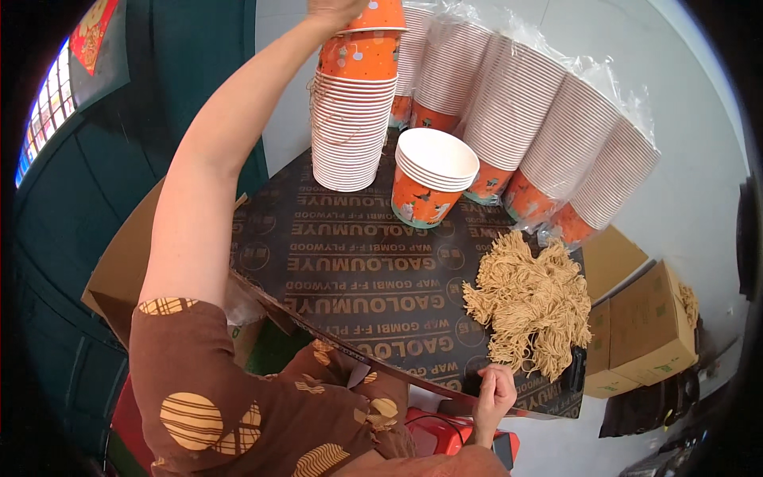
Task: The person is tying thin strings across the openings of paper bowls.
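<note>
While the head view is looking down on the board (373, 278):
Left hand (334, 9): gripping the top cup (380, 16), seating it on the tall stack (351, 119) at the far edge.
Right hand (494, 391): curling shut, pinching strings (534, 306) at the near edge.
Progress: tall stack mostly built; short stack (433, 179) and bagged cups (540, 119) are waiting.

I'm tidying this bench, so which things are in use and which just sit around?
In use: left hand on the top cup of the tall cup stack; right hand by the string pile.
Lying about: wrapped cup sleeves, short cup stack, cardboard boxes.
</note>
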{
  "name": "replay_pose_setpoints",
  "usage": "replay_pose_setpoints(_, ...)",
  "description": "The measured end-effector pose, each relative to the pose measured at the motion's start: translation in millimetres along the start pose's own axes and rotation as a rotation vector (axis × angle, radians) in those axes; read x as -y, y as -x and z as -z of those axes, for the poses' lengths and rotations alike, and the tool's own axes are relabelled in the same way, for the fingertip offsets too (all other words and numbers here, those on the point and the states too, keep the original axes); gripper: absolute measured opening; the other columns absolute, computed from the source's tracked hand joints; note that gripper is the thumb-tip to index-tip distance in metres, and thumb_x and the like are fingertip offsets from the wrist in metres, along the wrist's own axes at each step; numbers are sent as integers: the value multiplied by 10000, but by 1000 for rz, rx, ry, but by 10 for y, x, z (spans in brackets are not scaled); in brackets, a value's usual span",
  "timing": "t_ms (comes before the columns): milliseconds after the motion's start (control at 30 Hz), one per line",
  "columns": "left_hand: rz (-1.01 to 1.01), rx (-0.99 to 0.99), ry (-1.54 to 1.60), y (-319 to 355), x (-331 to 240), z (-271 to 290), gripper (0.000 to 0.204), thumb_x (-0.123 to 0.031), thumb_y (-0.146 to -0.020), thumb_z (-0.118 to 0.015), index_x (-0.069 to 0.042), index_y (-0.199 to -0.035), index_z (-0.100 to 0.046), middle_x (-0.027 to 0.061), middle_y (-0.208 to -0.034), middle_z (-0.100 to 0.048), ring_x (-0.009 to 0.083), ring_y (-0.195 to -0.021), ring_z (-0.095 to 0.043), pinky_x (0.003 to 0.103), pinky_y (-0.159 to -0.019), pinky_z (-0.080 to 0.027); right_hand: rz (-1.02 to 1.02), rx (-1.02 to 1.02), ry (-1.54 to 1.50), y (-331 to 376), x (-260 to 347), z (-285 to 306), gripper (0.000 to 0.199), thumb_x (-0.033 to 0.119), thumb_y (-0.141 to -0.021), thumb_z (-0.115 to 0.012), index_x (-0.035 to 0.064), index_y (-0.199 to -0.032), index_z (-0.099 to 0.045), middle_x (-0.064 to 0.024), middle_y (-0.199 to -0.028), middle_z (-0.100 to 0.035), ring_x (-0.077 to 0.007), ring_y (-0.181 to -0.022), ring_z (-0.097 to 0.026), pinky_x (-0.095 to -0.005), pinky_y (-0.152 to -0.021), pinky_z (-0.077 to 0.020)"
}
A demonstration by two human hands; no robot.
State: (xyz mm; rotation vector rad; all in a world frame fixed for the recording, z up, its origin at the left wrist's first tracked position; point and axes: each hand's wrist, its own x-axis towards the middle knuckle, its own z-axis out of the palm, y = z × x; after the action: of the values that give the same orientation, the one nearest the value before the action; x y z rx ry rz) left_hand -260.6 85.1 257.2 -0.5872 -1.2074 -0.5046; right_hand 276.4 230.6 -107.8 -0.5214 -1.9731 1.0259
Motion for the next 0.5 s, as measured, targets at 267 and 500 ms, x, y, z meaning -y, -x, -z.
replay_pose_setpoints(267, 276, 614, 248, 214, 674, -260, 615, -364, -893, -582, 21, -1363, -486, 306, -1336, -522, 473, -1251, -484, 521, -1092, -372, 54, -2, -10, -18, 13, -36, 147, 14, -921, -563, -53, -804, -622, -117, -817, -619, -206, -749, -567, -304, -679, -450)
replay_pose_setpoints(500, 256, 388, 259, 143, 486, -264, 561, -255, -883, -539, 28, -1363, -478, 281, -1326, -534, 468, -1234, -500, 490, -1061, -412, 80, -16, 14, -15, 8, -37, 153, 19, -922, -561, -51, -801, -623, -116, -813, -619, -208, -763, -569, -308, -691, -450)
